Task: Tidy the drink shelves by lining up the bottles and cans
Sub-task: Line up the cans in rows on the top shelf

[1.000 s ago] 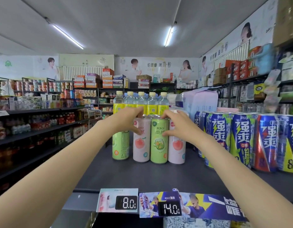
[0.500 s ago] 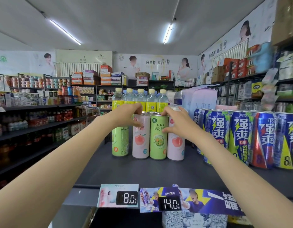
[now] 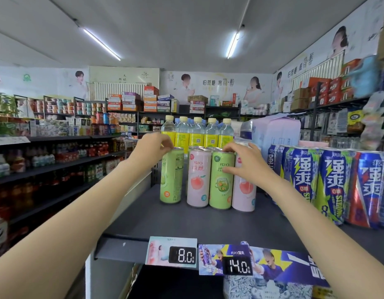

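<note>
A row of slim cans stands on the dark shelf [image 3: 208, 223]: a green can [image 3: 171, 182] at the left, a pink peach can [image 3: 198, 180], a second green can [image 3: 221, 186] and another pink can [image 3: 244, 190]. My left hand [image 3: 153, 147] pinches the top rim of the left green can, which stands slightly apart from the others. My right hand [image 3: 244, 162] grips the upper part of the right pink can, thumb across the second green can. More cans stand hidden behind them.
Behind the cans is a row of yellow-labelled bottles [image 3: 197, 134]. Large blue cans [image 3: 329, 184] crowd the shelf's right side, with a pale carton [image 3: 277, 132] behind. Price tags [image 3: 182, 253] hang on the front edge. Other stocked shelves [image 3: 57, 156] run along the left aisle.
My left hand moved left from the pink can to the left green can's top. My right hand shifted slightly right on the can group. The view moved a little.
</note>
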Demonstrator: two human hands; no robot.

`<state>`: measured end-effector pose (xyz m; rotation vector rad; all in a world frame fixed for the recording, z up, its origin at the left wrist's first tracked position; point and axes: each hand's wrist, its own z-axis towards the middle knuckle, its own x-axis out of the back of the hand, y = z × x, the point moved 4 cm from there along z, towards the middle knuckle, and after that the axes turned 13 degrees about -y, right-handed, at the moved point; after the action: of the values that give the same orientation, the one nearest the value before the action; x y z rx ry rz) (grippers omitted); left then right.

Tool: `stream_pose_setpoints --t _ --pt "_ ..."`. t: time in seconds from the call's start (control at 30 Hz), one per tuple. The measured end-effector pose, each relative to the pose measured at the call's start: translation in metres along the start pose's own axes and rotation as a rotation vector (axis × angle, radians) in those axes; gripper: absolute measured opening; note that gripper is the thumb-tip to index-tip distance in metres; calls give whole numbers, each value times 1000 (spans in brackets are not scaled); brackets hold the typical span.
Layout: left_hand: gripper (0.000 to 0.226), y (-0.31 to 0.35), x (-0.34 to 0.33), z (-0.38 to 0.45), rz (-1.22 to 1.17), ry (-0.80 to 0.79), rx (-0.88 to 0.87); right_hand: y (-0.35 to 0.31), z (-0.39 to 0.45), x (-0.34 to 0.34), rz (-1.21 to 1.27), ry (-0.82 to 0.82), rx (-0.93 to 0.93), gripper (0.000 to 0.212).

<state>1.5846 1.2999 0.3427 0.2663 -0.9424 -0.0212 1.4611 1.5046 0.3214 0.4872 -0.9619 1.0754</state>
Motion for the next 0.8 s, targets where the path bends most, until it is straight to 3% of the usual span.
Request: stream_pose_setpoints --t 0.17,0.33,0.63,0.8 --pt "16 12 -4 11 98 -111 -25 -1 0 -2 -13 -10 -9 42" --pt "20 28 -17 18 96 -109 2 -2 -1 -1 -23 -10 -15 43" --pt "26 10 -20 3 -313 -321 10 -41 31 7 68 -119 9 34" --pt "65 -5 -37 -16 -540 -279 90 -43 49 -8 150 -172 -92 32"
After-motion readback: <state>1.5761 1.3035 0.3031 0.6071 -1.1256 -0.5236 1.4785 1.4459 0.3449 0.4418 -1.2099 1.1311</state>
